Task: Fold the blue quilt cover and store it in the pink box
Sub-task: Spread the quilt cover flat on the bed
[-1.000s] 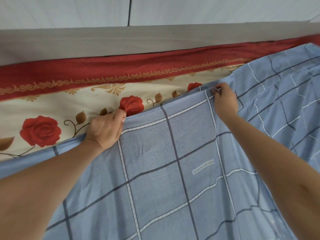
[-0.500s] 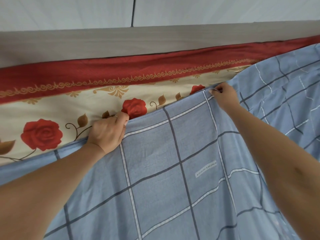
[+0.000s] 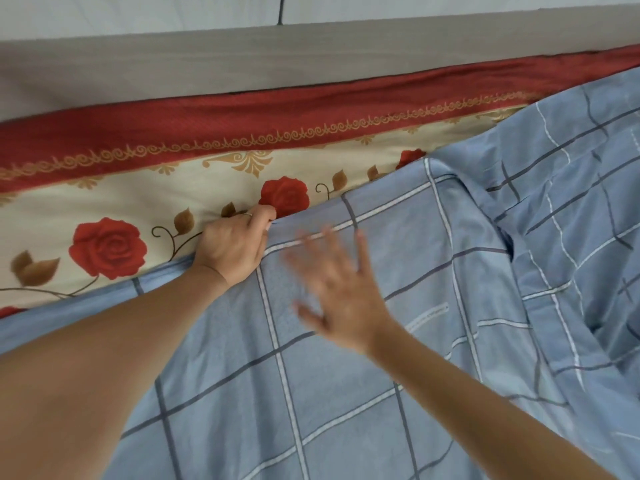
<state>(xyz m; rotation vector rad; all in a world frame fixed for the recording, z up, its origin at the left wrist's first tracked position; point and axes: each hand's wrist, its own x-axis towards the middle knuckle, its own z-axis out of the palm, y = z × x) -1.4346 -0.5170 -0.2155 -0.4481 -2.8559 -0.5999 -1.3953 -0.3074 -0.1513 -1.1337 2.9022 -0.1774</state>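
Observation:
The blue quilt cover point(image 3: 433, 358), checked with white and dark lines, lies spread over the bed and fills the lower and right part of the view. My left hand point(image 3: 235, 249) grips its far folded edge, fingers curled on the cloth next to a printed rose. My right hand point(image 3: 341, 289) is blurred, fingers spread, flat just above the cover near the middle, holding nothing. The corner it held lies on the cover at the right. The pink box is not in view.
Under the cover is a cream bedsheet with red roses point(image 3: 145, 209) and a red band point(image 3: 242, 123) along its far side. Beyond it runs a grey wooden bed frame point(image 3: 277, 60), then a pale wall.
My right hand has let go of the cover's far edge and swept left and toward me, now spread over the middle. My left hand has kept its grip on the edge.

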